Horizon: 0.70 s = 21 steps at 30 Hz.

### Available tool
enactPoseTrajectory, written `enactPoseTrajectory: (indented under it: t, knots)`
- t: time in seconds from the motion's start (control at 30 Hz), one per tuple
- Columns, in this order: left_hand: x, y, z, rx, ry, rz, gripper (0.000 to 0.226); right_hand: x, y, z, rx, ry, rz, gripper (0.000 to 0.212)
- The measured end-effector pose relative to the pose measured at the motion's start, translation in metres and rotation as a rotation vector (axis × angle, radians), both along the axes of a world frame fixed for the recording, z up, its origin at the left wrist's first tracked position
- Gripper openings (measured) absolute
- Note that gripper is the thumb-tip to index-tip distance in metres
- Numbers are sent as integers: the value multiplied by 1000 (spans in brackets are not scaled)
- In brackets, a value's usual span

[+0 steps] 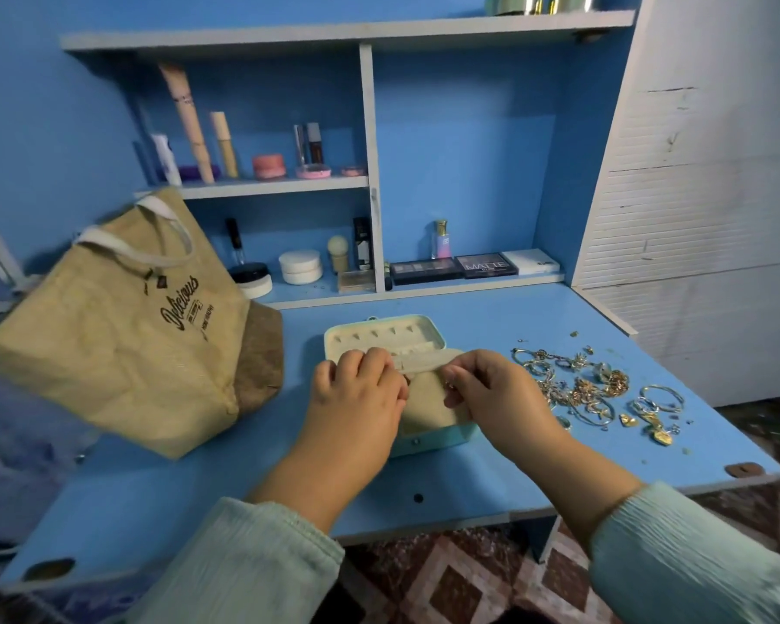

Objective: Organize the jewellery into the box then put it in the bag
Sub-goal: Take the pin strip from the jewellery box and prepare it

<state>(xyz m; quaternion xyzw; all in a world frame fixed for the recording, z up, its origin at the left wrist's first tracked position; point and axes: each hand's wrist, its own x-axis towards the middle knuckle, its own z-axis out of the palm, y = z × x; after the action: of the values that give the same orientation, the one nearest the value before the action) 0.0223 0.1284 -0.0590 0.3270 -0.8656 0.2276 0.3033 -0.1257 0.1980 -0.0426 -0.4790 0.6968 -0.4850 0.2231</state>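
The small mint jewellery box (pixel 399 353) is lying open near the middle of the blue worktop (pixel 491 308), its beige lining showing. Both hands are working over it. The left hand (pixel 359 391) is hovering at the box's left side with fingers curled in a pinching grip on the pale fabric strip (pixel 419 361) that crosses the interior. The right hand (pixel 491 389) is pinching the strip's other end, thumb against forefinger; whether a small piece is also held there cannot be told.

The jewellery (pixel 591 389) is sitting in a loose, tangled heap just right of the box, gold and silver hoops, chains and pendants lying together. These pieces are probably light, slippery and quick to snag, so lifting one at a time by a hoop or clasp should be safer than scooping. The box looks rigid and light, best taken by its sides once closed. The tan bag (pixel 122 335) is slumping at the left, its sides soft.
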Motion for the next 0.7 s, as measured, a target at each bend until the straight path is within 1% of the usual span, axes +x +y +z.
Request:
enactPoseTrajectory:
  t: [0.1,0.23,0.3,0.37,0.57,0.7]
  knots:
    - [-3,-9,6,-13,45,-16,23,0,-5,3,-75,-50,-22,19]
    - [-7,-26,17,-14,73,-17,21,-1,-15,7,-185,-209,-45,18]
    - [-10,-34,23,-3,73,-1,22,-1,-22,7,-209,-286,-45,22]
    - [-13,-40,26,23,87,-2,24,-1,-29,5,-218,-323,-54,21]
    - [-15,-49,29,114,133,-29,18,2,-48,0,-268,-287,-110,18]
    - [-14,-54,27,143,176,-72,17,4,-57,-1,-332,-207,-139,21]
